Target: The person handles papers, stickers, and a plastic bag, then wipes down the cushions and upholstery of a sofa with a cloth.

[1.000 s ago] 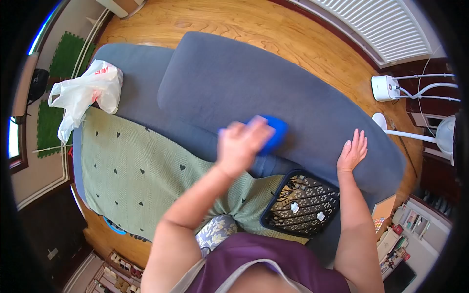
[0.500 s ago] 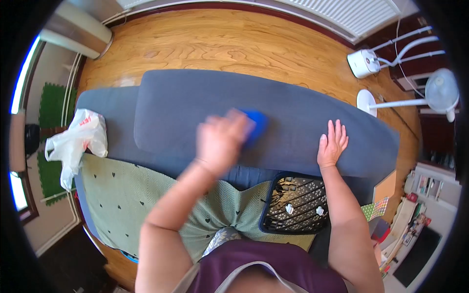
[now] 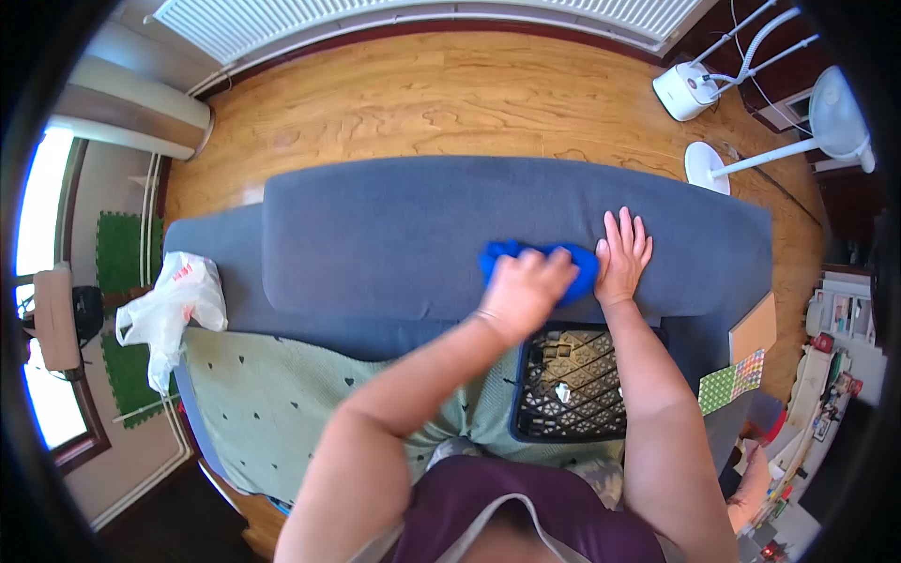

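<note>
Grey sofa (image 3: 394, 225) under throw (image 3: 282, 403), cloth (image 3: 584, 272), bag (image 3: 183, 298)

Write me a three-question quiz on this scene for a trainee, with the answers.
1. Which hand grips the blue cloth?
2. True or false: the right hand is clenched in a fist.
3. Which is patterned with dark hearts? A) white plastic bag; B) green cover; C) white radiator.

Key:
1. The left hand.
2. False: it lies open on the grey cushion, fingers extended.
3. B.

A bunched blue cloth (image 3: 585, 272) rests on the long grey cushion (image 3: 394, 235).
</note>
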### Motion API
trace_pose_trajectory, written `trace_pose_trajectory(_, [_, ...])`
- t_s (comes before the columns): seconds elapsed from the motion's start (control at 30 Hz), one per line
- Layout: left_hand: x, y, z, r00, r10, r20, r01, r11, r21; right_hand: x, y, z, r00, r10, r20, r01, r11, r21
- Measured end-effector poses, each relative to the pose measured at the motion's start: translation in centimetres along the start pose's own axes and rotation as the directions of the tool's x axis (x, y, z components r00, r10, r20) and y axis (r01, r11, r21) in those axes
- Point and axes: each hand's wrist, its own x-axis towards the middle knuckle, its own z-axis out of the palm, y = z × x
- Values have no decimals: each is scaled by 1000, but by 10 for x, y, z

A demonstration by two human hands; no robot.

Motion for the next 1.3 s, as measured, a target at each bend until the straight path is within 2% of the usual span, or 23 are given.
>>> trace_pose_trajectory(0.03, [-8,-29,-21,987,-97,128,93,995,39,-3,-2,-2,1000,4,10,-4,1000,-6])
trace_pose_trajectory(0.1, [-41,-117,-63,965,-248,-82,261,921,289,1,-5,-5,1000,11,8,-11,1000,12])
trace_pose_trajectory(0.13, [-63,-173,-72,892,-442,-98,443,808,388,2,-8,-8,1000,18,10,-18,1000,16])
trace_pose_trajectory(0.17, [-94,-238,-74,796,-531,-291,605,717,346,1,-6,-6,1000,16,13,-16,1000,1])
trace_pose_trajectory(0.2, [-115,-292,-75,519,-746,-417,855,457,246,3,-5,-6,1000,21,9,-21,999,24])
trace_pose_trajectory(0.3, [-27,-236,-78,463,-857,-226,884,431,178,-1,-7,-10,999,30,19,-32,998,60])
trace_pose_trajectory(0.37, [59,-148,-24,734,-678,-39,665,706,243,1,-8,-9,999,23,23,-24,999,38])
trace_pose_trajectory(0.4, [104,-97,-2,792,-603,93,564,782,266,2,-10,-10,999,23,26,-24,999,43])
trace_pose_trajectory(0.43, [121,-57,23,953,-281,-116,294,949,113,2,-9,-9,998,32,47,-35,998,58])
trace_pose_trajectory(0.47, [142,-25,39,976,-217,-17,218,967,131,2,-9,-8,998,37,47,-39,998,47])
trace_pose_trajectory(0.5, [143,-11,44,988,-132,-80,138,988,73,2,-7,-6,998,38,58,-40,999,37])
trace_pose_trajectory(0.63, [95,-104,-1,965,-261,31,245,937,251,2,-7,-5,999,0,38,-1,999,33])
trace_pose_trajectory(0.67, [79,-146,-28,861,-482,163,420,854,308,1,-7,-4,999,-2,33,1,1000,25])
trace_pose_trajectory(0.7, [50,-200,-43,743,-657,127,589,732,341,1,-9,-3,1000,1,26,-2,1000,31])
trace_pose_trajectory(0.77, [-10,-281,-98,574,-816,66,612,481,628,1,-6,-2,1000,-5,22,5,1000,10])
trace_pose_trajectory(0.8, [-32,-315,-112,400,-916,6,656,291,696,1,-6,-3,1000,-7,14,6,1000,13])
trace_pose_trajectory(0.83, [-45,-341,-129,272,-962,-21,713,187,675,1,-7,-3,1000,1,18,-1,1000,11])
trace_pose_trajectory(0.93, [-67,-377,-112,72,-988,-139,914,9,405,2,-7,-3,1000,-4,5,4,1000,16])
trace_pose_trajectory(1.0, [-34,-330,-101,231,-964,-132,853,135,504,0,-7,-2,1000,3,10,-3,1000,0])
trace_pose_trajectory(1.03, [-8,-306,-93,290,-957,-11,824,243,512,2,-8,-2,1000,-2,8,2,1000,-16])
trace_pose_trajectory(1.1, [47,-234,-45,576,-802,155,687,579,439,1,-12,-5,1000,3,30,-2,1000,-18])
trace_pose_trajectory(1.2, [111,-86,9,924,-382,4,374,906,201,1,-9,-4,1000,13,24,-14,1000,18])
trace_pose_trajectory(1.3, [98,-15,14,996,-85,13,85,996,-2,1,-6,-2,999,23,29,-23,1000,10])
